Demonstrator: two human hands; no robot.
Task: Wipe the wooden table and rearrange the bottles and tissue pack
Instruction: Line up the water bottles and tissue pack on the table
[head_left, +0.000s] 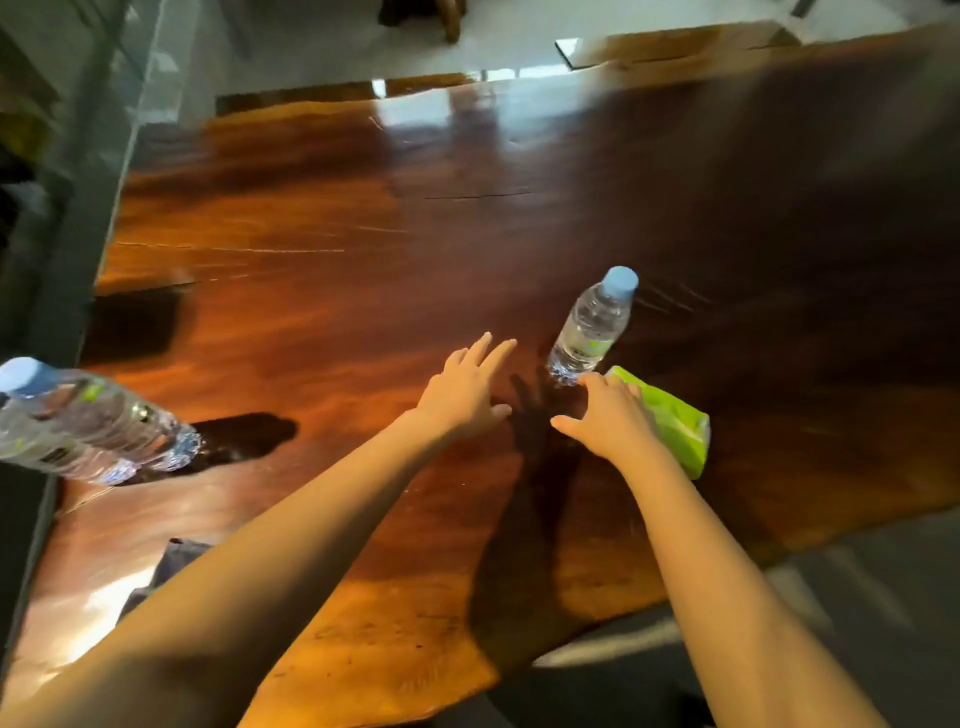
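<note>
the green tissue pack (675, 431) sits on the wooden table (322, 291) toward the near right side, tipped up a bit at its far end, and the right hand (608, 421) is over its left end with fingers spread. it looks to be resting on the pack, but i can't tell if it's really gripping. soft plastic wrap, light and squishy i'd guess, so taking it across the short width should work and it won't mind a squeeze. just beside the pack's far corner stands a small water bottle (592, 327) with a pale blue cap, upright, looks mostly full, so some weight and a smooth slippery wall; around the middle of the body is the safe spot, not the cap. the left hand (465, 389) is flat-ish, fingers fanned out, empty, near the bottle but not touching. well off to the left edge there's a second bottle (88, 426), same kind. a dark cloth (176, 566) peeks out behind the left forearm near the close edge.
</note>
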